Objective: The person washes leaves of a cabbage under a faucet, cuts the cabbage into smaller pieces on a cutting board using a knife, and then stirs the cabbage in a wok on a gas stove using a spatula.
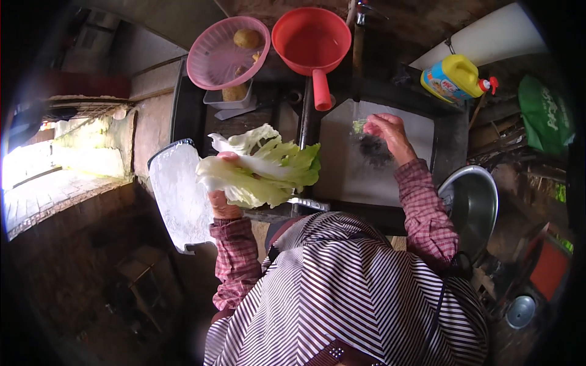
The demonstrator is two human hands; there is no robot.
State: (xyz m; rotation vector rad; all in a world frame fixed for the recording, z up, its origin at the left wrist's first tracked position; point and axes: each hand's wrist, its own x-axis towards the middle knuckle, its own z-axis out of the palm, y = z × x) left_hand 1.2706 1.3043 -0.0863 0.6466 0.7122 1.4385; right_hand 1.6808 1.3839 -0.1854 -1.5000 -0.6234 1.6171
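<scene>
My left hand (224, 201) grips a bunch of pale green leaves (270, 169), probably cabbage or lettuce, with frayed edges. The leaves hide most of its fingers. Over the right basin of a dark-rimmed double sink (339, 174), my right hand (388, 132) has its fingers pinched together. A small, blurred green leaf scrap (358, 126) shows at those fingertips. Below the hand, a dark patch lies on the basin floor; whether it is the drain or a shadow is unclear.
A pink colander (206, 68) with a potato (246, 38) and a red dipper (311, 39) stand behind the sink. Beyond the right basin is a yellow detergent bottle (451, 78). A white board (181, 192) lies left, a metal basin (476, 206) right. A tap (360, 18) is at the back.
</scene>
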